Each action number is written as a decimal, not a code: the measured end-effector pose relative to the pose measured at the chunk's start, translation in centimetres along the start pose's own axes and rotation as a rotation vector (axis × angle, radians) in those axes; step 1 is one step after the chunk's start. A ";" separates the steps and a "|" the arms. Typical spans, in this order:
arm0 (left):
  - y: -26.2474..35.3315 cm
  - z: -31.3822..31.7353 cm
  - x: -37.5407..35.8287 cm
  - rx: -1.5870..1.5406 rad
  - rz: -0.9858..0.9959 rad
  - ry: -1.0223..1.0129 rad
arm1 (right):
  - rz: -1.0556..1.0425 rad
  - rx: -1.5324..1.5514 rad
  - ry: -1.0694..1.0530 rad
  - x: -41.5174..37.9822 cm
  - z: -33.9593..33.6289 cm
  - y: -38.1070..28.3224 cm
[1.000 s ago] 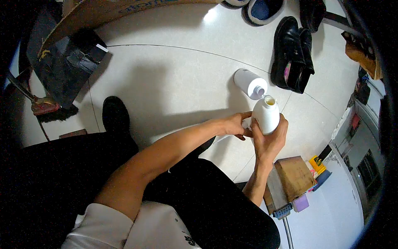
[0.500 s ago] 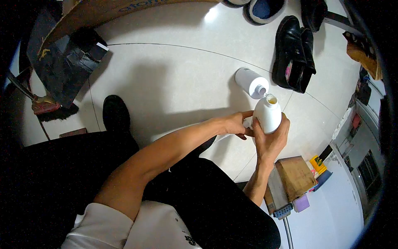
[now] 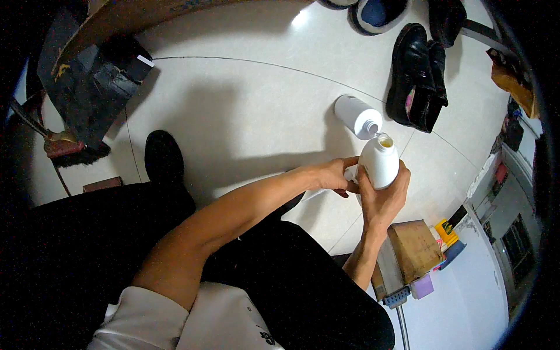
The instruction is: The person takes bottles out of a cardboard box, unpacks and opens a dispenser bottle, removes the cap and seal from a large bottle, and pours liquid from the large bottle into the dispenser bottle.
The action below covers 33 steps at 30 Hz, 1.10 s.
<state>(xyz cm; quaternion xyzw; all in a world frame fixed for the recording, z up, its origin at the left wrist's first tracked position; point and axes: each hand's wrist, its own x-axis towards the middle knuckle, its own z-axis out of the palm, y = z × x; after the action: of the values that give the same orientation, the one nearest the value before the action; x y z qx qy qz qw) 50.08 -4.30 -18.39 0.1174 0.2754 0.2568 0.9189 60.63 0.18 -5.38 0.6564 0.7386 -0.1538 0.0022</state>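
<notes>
My right hand (image 3: 386, 198) is wrapped round an open white bottle (image 3: 379, 165), its yellowish mouth facing up toward me. Beside it, my left hand (image 3: 339, 176) has its fingers closed near the bottle's lower left side, on something whitish that I cannot make out. Just beyond the bottle's mouth, a second white bottle (image 3: 354, 115) without a cap has its neck close to the first one's. Whether the two necks touch cannot be told.
Black shoes (image 3: 411, 79) and slippers (image 3: 376, 13) are on the tiled floor at the upper right. A cardboard box (image 3: 415, 249) stands at the lower right. At the left are a black dustpan (image 3: 90, 87) and a brush (image 3: 79, 153).
Both bottles and the surroundings appear shifted very slightly to the right in the view. My hands keep the same hold.
</notes>
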 end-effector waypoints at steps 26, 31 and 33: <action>-0.7 0.3 0.0 -0.018 0.047 0.069 | -0.002 -0.030 -0.008 0.3 -0.4 -0.9; 0.1 0.1 -0.5 -0.033 0.005 -0.005 | -0.015 -0.022 -0.008 0.2 -0.4 -0.9; 0.3 0.2 -0.5 -0.005 -0.016 0.003 | -0.030 -0.006 -0.006 0.2 -0.4 -0.9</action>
<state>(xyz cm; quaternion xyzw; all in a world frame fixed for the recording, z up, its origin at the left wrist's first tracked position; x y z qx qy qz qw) 49.68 -4.32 -17.86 0.1126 0.2772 0.2501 0.9208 59.82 0.33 -4.88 0.6447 0.7488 -0.1537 0.0039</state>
